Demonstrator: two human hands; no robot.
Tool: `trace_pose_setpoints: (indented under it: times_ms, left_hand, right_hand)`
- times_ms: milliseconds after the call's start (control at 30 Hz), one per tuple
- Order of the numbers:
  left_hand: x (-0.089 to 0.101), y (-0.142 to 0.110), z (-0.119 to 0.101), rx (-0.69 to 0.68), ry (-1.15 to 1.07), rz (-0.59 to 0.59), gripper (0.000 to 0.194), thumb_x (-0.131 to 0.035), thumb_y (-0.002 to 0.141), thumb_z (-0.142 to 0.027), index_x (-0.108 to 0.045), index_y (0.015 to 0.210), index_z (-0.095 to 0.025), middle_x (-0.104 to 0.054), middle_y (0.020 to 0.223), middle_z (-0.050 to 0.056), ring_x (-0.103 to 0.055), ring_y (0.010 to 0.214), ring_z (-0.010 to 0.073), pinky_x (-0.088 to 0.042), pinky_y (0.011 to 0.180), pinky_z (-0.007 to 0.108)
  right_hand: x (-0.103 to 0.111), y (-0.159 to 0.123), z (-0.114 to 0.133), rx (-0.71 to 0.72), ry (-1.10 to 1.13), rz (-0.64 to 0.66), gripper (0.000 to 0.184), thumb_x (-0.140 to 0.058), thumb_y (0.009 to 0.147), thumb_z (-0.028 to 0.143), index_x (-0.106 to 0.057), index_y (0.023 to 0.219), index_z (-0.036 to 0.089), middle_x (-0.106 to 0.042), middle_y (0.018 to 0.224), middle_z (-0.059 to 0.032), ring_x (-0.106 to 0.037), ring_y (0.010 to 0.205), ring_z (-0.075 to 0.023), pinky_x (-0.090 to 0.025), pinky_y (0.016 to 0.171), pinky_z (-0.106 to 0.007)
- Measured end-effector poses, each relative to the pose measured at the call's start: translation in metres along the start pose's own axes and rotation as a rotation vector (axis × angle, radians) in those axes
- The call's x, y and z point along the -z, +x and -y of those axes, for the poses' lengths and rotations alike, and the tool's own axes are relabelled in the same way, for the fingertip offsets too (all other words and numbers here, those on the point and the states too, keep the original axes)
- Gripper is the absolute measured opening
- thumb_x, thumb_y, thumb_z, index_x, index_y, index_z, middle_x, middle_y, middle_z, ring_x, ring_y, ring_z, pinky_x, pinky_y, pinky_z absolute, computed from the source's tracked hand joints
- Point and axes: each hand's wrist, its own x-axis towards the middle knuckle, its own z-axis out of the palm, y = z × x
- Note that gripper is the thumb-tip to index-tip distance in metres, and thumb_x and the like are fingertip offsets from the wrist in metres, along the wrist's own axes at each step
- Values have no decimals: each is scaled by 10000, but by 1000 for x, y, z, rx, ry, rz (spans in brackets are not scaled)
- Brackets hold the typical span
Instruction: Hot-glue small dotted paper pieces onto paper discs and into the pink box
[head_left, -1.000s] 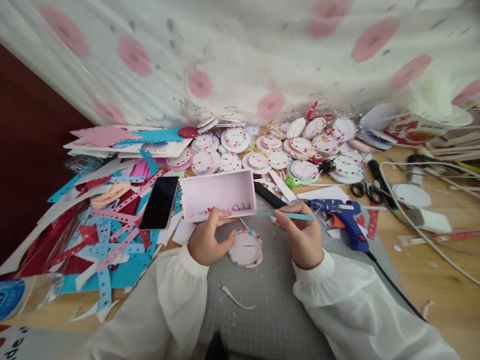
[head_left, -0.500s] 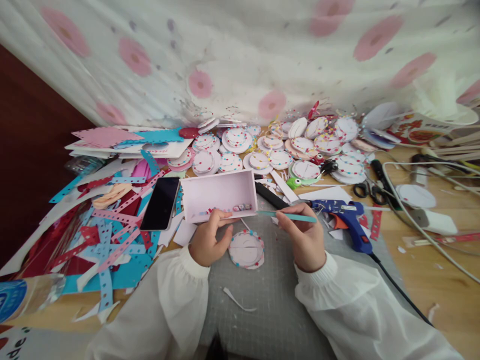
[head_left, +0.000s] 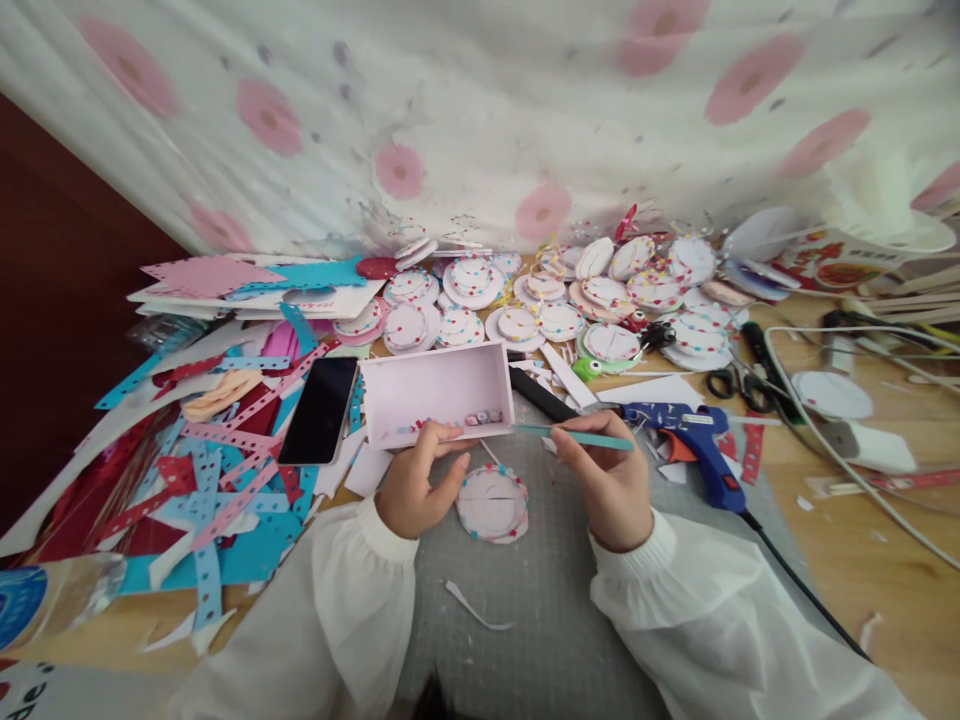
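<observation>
My left hand (head_left: 421, 485) is at the near edge of a shallow pale box (head_left: 435, 385). Its fingers are curled at that edge, with the thumb apart from it. Small colourful beads (head_left: 484, 417) lie along the near side inside the box. Between thumb and fingers, my right hand (head_left: 607, 490) pinches a slim teal tool (head_left: 592, 439), whose tip points left at the box's near right corner. Below the box, a round white paper disc (head_left: 493, 503) edged with red and blue beads lies on the grey cutting mat (head_left: 547, 620).
A blue glue gun (head_left: 686, 425) lies right of my right hand, its cord running toward me. A phone (head_left: 320, 410) and tangled paper strips (head_left: 210, 480) lie left. Several beaded discs (head_left: 517, 324) crowd the back, with scissors (head_left: 739, 385) at the right.
Almost nothing differs. Both hands, the box and the teal tool keep their places; the whole view has shifted very slightly.
</observation>
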Motion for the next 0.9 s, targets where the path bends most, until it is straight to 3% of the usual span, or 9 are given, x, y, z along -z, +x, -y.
trace_pose_setpoints:
  times_ms: [300, 600, 800, 900]
  left_hand:
    - [5, -12, -6, -179, 366, -186, 382, -516, 869, -148, -559, 1244, -208, -743, 999, 61, -716, 851, 179, -564, 803, 279]
    - [1, -13, -4, -219, 282, -237, 362, -508, 871, -112, -597, 1215, -181, -745, 986, 69, -713, 851, 174, -570, 792, 277]
    - [0, -14, -1, -189, 228, -233, 343, -491, 877, -125, -616, 1191, -184, -755, 933, 65, -720, 806, 170, -578, 782, 275]
    - [0, -14, -1, -180, 212, -222, 338, -486, 876, -124, -621, 1181, -183, -757, 919, 62, -720, 799, 167, -579, 781, 273]
  right_hand:
    - [1, -4, -1, 206, -88, 30, 127, -712, 757, 289, -610, 803, 228, -622, 765, -28, -598, 696, -163, -487, 601, -286]
    - [6, -5, 5, 424, -166, 133, 155, -696, 762, 151, -628, 876, 232, -676, 856, -54, -646, 820, -202, -513, 710, -346]
    - [-1, 4, 25, 390, -221, 118, 159, -724, 748, 248, -613, 860, 225, -689, 843, -59, -674, 802, -219, -539, 664, -347]
    - [-8, 15, 40, 414, -308, 178, 144, -729, 737, 282, -611, 800, 229, -699, 792, -42, -677, 747, -207, -536, 639, -329]
